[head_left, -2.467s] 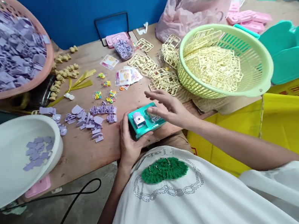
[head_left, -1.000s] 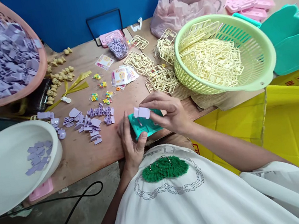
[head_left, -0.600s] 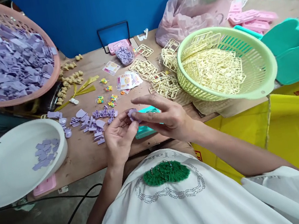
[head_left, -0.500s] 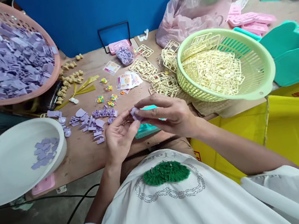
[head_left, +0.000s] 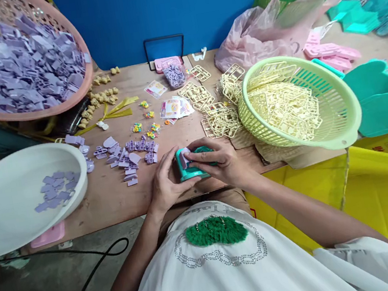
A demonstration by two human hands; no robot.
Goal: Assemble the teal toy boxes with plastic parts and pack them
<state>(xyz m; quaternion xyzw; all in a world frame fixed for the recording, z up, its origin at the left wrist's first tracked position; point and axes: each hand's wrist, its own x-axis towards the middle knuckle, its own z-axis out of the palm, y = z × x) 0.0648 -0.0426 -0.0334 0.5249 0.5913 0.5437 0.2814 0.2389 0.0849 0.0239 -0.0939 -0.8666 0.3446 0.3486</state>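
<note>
A small teal plastic case [head_left: 185,169] rests at the near edge of the wooden table [head_left: 114,203]. My left hand [head_left: 165,186] grips its left side with the thumb along the front. My right hand [head_left: 217,161] lies over the top of the case and pinches a small lilac plastic piece [head_left: 185,154] against its upper left corner. Most of the case is hidden under my fingers. Loose lilac parts [head_left: 126,154] lie just left of my hands.
A white bowl [head_left: 14,230] with a few lilac pieces sits at left, a pink basket [head_left: 61,105] of lilac parts behind it. A green basket [head_left: 341,135] of cream sprues stands right, loose sprues [head_left: 219,119] and sticker sheets [head_left: 175,108] mid-table. Teal trays [head_left: 379,94] lie far right.
Both hands held the lilac piece up above the teal case; they have come down, the left hand gripping the case again and the right pressing the piece onto it.
</note>
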